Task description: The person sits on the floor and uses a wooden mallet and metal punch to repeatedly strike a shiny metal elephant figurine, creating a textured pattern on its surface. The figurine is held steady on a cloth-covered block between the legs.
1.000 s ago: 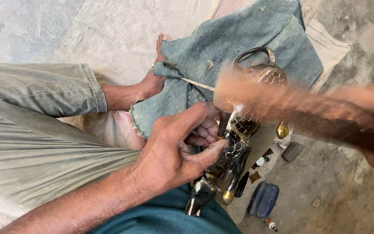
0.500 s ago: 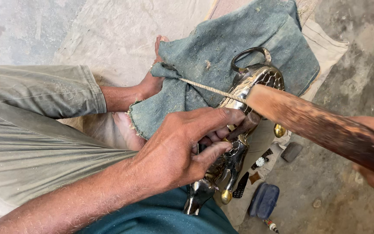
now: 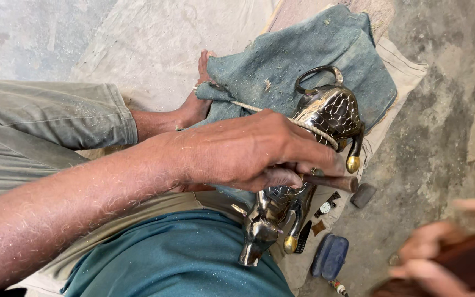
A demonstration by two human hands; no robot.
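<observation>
Since half a second ago, the right hand [image 3: 441, 247] and its wooden mallet [image 3: 457, 264] have swung away to the lower right, blurred, fingers clamped on the handle. Left hand [image 3: 254, 151] pinches a punch tool [image 3: 331, 182] against the shiny metal animal figurine [image 3: 309, 165], which lies roped on blue cloth [image 3: 303, 60] across the lap.

Soft even daylight, faint shadows, glints on metal — right hand [image 3: 441, 258] motion-blurred

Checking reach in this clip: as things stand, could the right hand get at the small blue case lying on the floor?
Probably yes. The right hand, blurred and gripping a brown wooden piece, is just beside the blue case, with nothing between them. It would need to free its fingers first.
</observation>
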